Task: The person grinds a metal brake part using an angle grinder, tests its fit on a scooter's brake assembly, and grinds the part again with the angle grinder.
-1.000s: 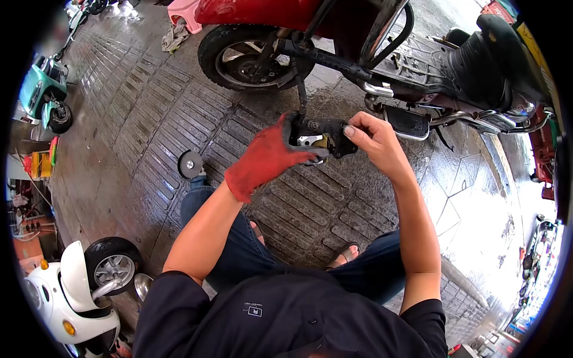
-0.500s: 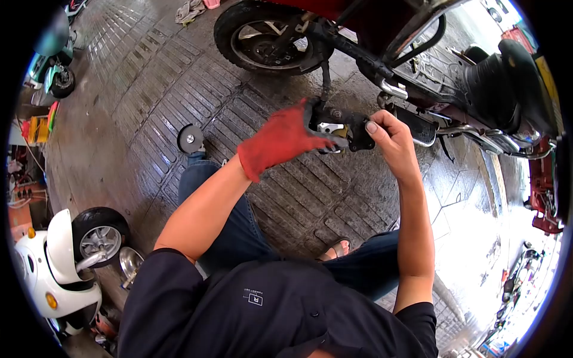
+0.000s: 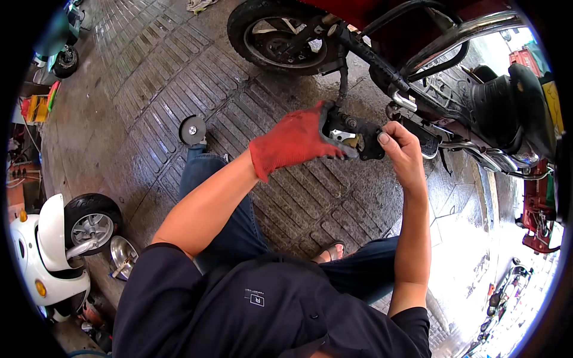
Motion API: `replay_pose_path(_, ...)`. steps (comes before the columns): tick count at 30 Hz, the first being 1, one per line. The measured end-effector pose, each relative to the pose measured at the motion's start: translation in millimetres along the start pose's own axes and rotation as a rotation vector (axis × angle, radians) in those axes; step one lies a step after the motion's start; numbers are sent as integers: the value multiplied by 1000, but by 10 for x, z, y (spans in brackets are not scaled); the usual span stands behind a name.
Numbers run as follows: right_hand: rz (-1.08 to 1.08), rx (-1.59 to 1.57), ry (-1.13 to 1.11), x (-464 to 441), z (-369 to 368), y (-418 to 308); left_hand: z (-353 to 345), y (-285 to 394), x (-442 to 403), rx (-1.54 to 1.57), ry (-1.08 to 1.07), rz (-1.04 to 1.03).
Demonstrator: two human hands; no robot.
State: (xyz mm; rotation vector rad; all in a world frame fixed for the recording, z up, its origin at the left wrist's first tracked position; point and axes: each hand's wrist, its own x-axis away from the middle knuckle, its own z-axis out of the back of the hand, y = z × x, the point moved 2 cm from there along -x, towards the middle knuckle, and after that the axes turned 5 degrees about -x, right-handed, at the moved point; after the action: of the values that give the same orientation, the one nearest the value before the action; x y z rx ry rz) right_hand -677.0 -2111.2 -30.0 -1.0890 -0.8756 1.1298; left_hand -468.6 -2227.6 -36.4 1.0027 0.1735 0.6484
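Note:
My left hand (image 3: 293, 141), in a red glove with dark fingertips, is wrapped round the left side of a black metal part (image 3: 352, 123). Silver and brass-coloured pieces show in the part's opening. My right hand (image 3: 403, 149) is bare and pinches the part's right edge between thumb and fingers. Both hands hold the part above the grooved floor, just in front of a red motorbike (image 3: 376, 59) and its front wheel (image 3: 286, 39).
An angle grinder with a round disc (image 3: 192, 130) stands beside my left knee. A white scooter (image 3: 54, 256) is at the lower left, with a round metal lamp (image 3: 123, 258) beside it. A teal scooter (image 3: 65, 59) stands at the upper left.
The view has shifted, so the hands and part appear further right and the motorbike higher and further right. Both hands keep their hold on the part.

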Motion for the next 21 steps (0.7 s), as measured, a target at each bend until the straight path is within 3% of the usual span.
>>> replay_pose_path(21,-16,-11,52,25,-40,9,63,99,14,-13,-30,-5)
